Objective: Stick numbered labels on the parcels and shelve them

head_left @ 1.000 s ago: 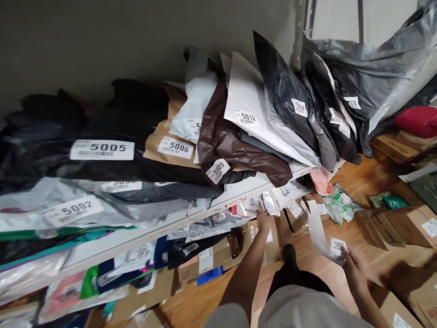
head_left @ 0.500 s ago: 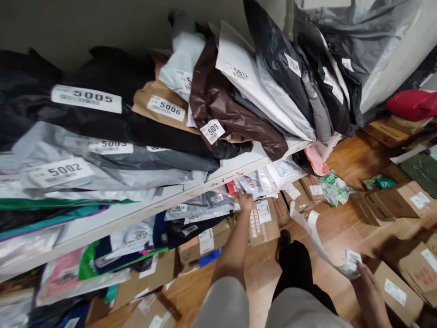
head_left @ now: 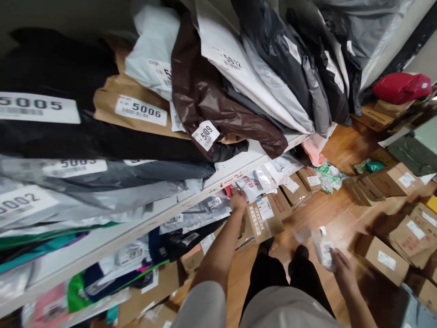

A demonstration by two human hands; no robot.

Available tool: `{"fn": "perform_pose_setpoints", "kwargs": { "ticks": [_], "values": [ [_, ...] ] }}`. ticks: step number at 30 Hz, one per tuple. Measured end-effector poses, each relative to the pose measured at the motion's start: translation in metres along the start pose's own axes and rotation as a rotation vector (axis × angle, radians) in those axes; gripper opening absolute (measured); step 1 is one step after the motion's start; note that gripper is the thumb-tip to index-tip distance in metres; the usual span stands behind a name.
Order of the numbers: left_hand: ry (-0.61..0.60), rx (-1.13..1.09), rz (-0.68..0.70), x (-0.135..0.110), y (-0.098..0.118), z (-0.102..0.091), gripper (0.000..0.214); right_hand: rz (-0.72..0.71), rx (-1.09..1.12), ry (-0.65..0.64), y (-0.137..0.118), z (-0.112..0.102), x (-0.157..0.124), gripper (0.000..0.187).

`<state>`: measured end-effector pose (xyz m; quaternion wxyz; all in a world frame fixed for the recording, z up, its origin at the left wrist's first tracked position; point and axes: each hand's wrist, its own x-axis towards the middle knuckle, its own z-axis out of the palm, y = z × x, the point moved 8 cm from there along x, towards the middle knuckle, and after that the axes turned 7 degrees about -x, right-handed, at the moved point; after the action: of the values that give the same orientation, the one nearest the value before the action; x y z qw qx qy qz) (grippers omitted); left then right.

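My left hand (head_left: 238, 200) reaches to the lower shelf, its fingers closed at the edge of a whitish plastic mailer bag (head_left: 251, 186) with red print. A small red item (head_left: 228, 190) shows just beside the fingers. Out to the right, my right hand (head_left: 342, 265) is closed on a strip of white printed labels (head_left: 325, 248), which hangs above the floor and is blurred. Grey mailers, one labelled 3022 (head_left: 214, 202), lie left of my left hand on that shelf.
The upper shelf (head_left: 235, 175) carries numbered mailers, among them a brown bag (head_left: 208, 86) and a black bag (head_left: 136, 143). Cardboard boxes (head_left: 264, 218) stand under the shelves. More boxes (head_left: 385, 259) line the wooden floor (head_left: 307, 214) on the right.
The view has shifted, so the near shelf packages sit further left. My right hand has moved left and up, and the label strip now hangs bunched rather than trailing. My left hand stays by the mailer bag.
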<state>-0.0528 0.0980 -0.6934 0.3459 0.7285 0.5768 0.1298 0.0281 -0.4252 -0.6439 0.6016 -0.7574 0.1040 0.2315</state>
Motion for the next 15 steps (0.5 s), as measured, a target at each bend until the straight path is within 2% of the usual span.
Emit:
{"fn": "perform_pose_setpoints", "kwargs": {
  "ticks": [3, 5, 7, 11, 13, 15],
  "values": [
    [-0.153, 0.141, 0.166, 0.012, 0.0, -0.013, 0.02, 0.055, -0.087, -0.355, -0.002, 0.101, 0.0, 0.051],
    [-0.266, 0.209, 0.301, 0.018, 0.005, -0.009, 0.009, 0.029, -0.161, -0.576, -0.007, 0.171, 0.001, 0.05],
    [-0.366, 0.264, 0.408, 0.022, 0.01, 0.001, 0.014, -0.022, -0.242, -0.681, -0.007, 0.234, 0.008, 0.046],
    [-0.474, 0.337, 0.488, 0.037, 0.014, 0.026, 0.027, -0.003, -0.268, -0.65, 0.015, 0.333, 0.028, 0.031],
    [-0.506, 0.342, 0.485, 0.048, 0.014, 0.036, 0.029, 0.009, -0.277, -0.612, 0.029, 0.369, 0.034, 0.028],
    [-0.532, 0.325, 0.472, 0.057, 0.012, 0.044, 0.032, 0.012, -0.268, -0.572, 0.038, 0.394, 0.039, 0.027]
  ]
}}
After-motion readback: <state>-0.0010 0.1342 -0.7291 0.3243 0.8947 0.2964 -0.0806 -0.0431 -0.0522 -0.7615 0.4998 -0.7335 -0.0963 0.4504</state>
